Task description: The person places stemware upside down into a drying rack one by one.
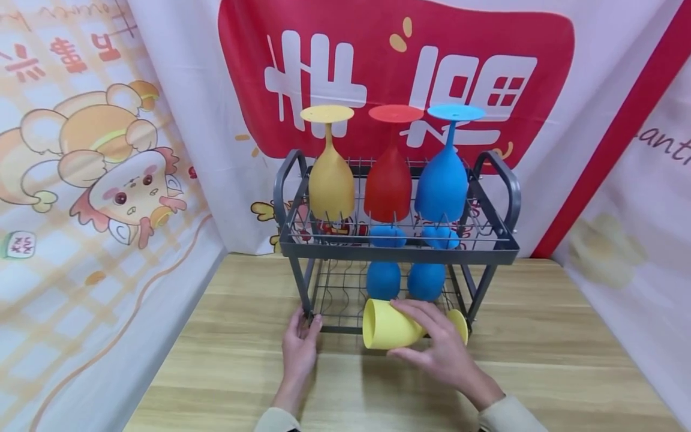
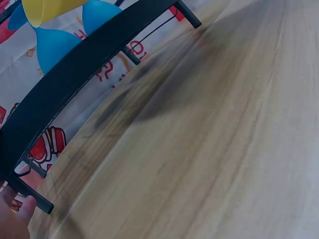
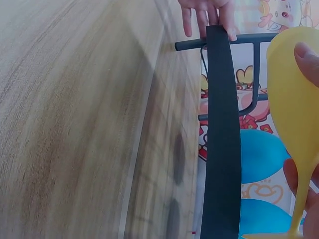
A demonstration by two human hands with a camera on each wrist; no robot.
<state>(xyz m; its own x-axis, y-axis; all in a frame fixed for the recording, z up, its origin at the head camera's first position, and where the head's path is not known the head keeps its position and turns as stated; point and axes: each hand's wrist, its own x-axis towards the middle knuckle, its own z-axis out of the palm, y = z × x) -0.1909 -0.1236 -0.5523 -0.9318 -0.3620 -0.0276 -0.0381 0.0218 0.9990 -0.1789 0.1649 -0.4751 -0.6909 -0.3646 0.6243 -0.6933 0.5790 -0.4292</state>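
My right hand (image 1: 439, 348) grips a yellow plastic goblet (image 1: 385, 330) lying sideways in front of the lower shelf, its mouth to the left and its foot to the right. In the right wrist view, thumb and fingers hold the yellow goblet (image 3: 294, 99) around bowl and stem. My left hand (image 1: 299, 354) holds the lower left front corner of a black two-tier wire rack (image 1: 399, 255), thumb and fingers on either side of the leg. Behind the yellow goblet, two blue goblets (image 1: 383, 280) stand upside down on the lower shelf.
Along the top shelf stand three upside-down goblets: a yellow-orange one (image 1: 332, 186), a red one (image 1: 387, 189) and a blue one (image 1: 442, 186). The rack stands on a wooden table (image 1: 232, 366). Printed cloth (image 1: 97, 288) hangs behind and at both sides.
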